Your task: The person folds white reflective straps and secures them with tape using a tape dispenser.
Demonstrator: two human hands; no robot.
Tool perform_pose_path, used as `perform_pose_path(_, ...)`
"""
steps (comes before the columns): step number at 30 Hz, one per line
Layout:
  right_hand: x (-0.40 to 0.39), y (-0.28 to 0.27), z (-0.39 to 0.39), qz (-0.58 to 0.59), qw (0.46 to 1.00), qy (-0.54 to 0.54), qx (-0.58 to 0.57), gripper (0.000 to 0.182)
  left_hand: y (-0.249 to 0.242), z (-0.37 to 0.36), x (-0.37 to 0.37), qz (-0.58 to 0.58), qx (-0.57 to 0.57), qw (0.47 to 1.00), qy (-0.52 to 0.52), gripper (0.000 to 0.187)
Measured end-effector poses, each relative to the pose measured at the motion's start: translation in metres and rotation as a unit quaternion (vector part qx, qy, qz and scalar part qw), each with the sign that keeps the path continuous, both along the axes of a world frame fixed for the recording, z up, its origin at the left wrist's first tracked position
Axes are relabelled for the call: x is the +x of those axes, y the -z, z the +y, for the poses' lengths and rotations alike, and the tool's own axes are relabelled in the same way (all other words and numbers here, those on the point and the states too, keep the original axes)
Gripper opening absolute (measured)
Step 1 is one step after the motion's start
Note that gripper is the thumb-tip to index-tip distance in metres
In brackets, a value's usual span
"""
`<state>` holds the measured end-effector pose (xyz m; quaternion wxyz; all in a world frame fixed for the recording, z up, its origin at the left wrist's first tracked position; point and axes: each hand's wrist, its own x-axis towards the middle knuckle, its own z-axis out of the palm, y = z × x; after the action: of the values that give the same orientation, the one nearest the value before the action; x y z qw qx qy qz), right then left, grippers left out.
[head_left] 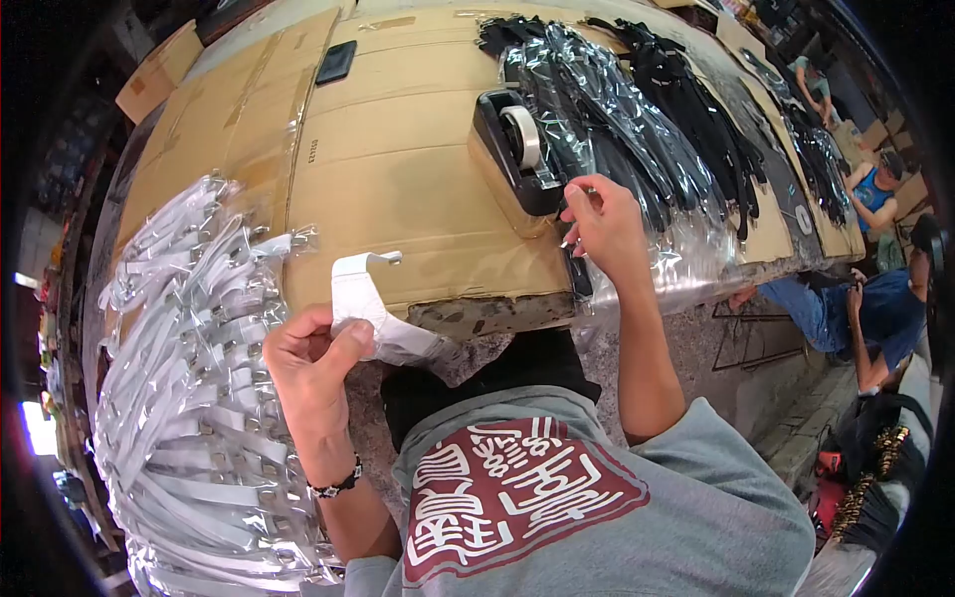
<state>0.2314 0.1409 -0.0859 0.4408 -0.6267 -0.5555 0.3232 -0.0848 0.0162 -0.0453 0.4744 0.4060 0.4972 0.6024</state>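
Observation:
A white strap piece (360, 297), its lower part in clear plastic, is pinched between the thumb and fingers of my left hand (316, 366), near the table's front edge. My right hand (603, 225) is at the front end of a black tape dispenser (507, 149) with a roll of clear tape (521, 136). Its thumb and fingertips are drawn together; whatever they hold is too small to make out. To the left lies a large pile of white straps in clear plastic (209, 398).
Cardboard (398, 149) covers the table, with a dark phone (337, 62) at the back. Black straps in clear plastic (607, 119) lie at the right. Several people are at the far right, one in a dark blue shirt (890, 308). A cardboard box (159, 75) stands at the back left.

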Motion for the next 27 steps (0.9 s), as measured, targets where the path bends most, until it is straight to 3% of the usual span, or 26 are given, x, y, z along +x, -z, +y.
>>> perform_pose_path(2, 0.005, 0.012, 0.016, -0.084, 0.994, 0.041, 0.049, 0.033, 0.0, 0.0, 0.001, 0.005, 0.003, 1.0, -0.003, 0.016)
perform_pose_path(6, 0.005, 0.01, 0.043, -0.107, 0.993, 0.005, 0.048, 0.037, 0.001, 0.0, 0.006, 0.006, 0.005, 1.0, -0.014, 0.016)
perform_pose_path(9, 0.005, 0.02, 0.055, -0.072, 0.994, -0.081, 0.003, 0.036, -0.001, -0.001, 0.005, 0.001, 0.008, 1.0, -0.017, 0.014)
perform_pose_path(14, -0.004, 0.012, 0.051, 0.131, 0.99, -0.042, -0.027, 0.02, -0.003, -0.005, 0.004, -0.017, 0.02, 0.999, -0.028, 0.015)
perform_pose_path(17, 0.0, 0.019, 0.054, 0.177, 0.981, -0.044, -0.069, 0.021, -0.003, -0.004, 0.004, -0.026, 0.026, 0.999, -0.03, 0.013)
perform_pose_path(22, 0.003, 0.01, 0.057, 0.176, 0.981, -0.027, -0.082, 0.029, -0.003, -0.002, 0.008, -0.026, 0.033, 0.998, -0.047, 0.013)
perform_pose_path(27, 0.0, -0.002, 0.058, 0.203, 0.976, -0.043, -0.073, 0.022, -0.002, 0.0, 0.01, -0.002, 0.032, 0.998, -0.053, 0.013)
